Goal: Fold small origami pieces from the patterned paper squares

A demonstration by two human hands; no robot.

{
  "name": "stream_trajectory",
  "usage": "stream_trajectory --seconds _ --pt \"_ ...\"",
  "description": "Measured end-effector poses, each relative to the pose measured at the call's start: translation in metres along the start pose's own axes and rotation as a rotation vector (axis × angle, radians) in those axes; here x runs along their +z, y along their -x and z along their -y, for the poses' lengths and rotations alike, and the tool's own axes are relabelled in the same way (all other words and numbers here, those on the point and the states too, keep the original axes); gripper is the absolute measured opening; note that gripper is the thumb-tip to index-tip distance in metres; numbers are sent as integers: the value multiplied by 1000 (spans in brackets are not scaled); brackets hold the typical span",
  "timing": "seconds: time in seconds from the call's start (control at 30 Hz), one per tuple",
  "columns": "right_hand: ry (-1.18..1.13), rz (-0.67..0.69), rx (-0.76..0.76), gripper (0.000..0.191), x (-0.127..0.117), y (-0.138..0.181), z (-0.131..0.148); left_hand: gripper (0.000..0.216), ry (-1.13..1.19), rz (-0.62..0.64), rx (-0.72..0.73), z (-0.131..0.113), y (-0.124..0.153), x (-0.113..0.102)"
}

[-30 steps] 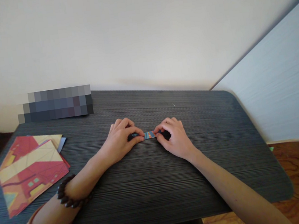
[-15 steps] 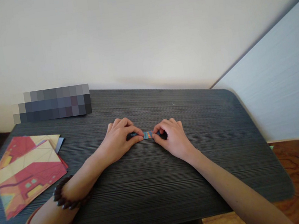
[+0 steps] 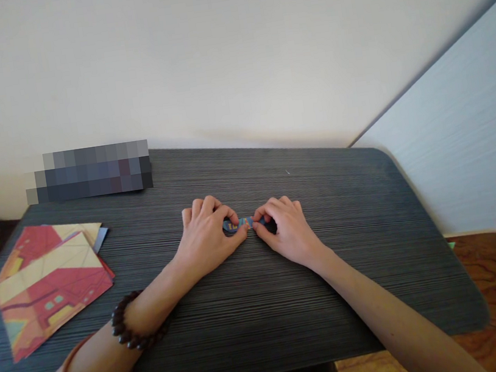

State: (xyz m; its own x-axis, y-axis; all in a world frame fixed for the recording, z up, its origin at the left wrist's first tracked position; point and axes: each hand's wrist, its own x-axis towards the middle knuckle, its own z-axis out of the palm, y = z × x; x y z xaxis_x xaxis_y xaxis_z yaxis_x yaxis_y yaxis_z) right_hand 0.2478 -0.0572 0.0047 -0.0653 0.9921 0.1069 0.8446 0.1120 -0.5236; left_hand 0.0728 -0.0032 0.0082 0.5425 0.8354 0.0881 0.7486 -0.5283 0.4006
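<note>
A small folded paper strip [image 3: 232, 226], blue with orange marks, lies on the dark table between my hands. My left hand [image 3: 202, 235] has its thumb and index finger at the strip's near and far edges, the thumb tip close to the middle. The strip's left part shows in the gap between them. My right hand [image 3: 290, 230] pinches the right end between thumb and index finger, which partly cover it. The other fingers of both hands are curled, with their knuckles up.
Several sheets of patterned red and cream paper [image 3: 55, 293] lie overlapping at the table's left. A pixelated dark object [image 3: 94, 177] sits at the back left. The dark grained table [image 3: 348, 209] meets a pale wall behind and a light panel [image 3: 466, 130] on the right.
My left hand has shifted slightly right along the strip, its thumb sliding toward the right fingertips, so more of the left part shows. My right hand stays in place.
</note>
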Motion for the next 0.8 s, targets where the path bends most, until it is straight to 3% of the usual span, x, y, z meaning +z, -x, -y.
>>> stream_trajectory --seconds 0.8 --pt "-156 130 39 15 -13 -6 -10 28 16 196 36 27 -4 -17"
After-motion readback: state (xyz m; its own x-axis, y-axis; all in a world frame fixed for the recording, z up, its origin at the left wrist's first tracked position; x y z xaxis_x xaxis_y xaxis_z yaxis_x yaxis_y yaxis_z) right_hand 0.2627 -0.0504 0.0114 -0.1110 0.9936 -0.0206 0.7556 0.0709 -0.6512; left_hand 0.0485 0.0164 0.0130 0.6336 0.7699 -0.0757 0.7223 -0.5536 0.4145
